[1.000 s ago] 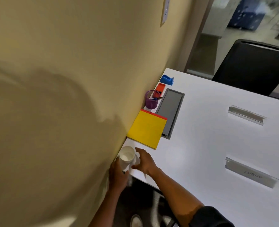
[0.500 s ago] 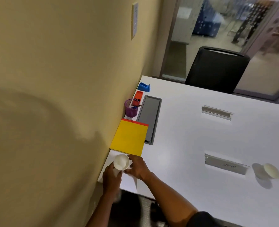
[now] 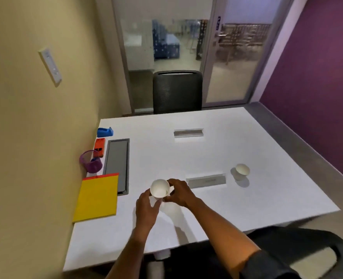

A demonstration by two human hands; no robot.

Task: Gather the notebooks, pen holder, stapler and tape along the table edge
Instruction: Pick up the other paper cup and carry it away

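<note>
Both-handed, a closed grip (fingers curled) around white paper cup (image 3: 159, 191).

A white table (image 3: 206, 150) is carrying everything. Left of the hands, yellow notebooks (image 3: 97, 198) are lying along its wall edge; beyond them a purple pen holder (image 3: 91, 164), an orange stapler (image 3: 99, 147) and blue tape (image 3: 105, 132) are sitting. A paper cup (image 3: 241, 171) is standing to the right.
</note>
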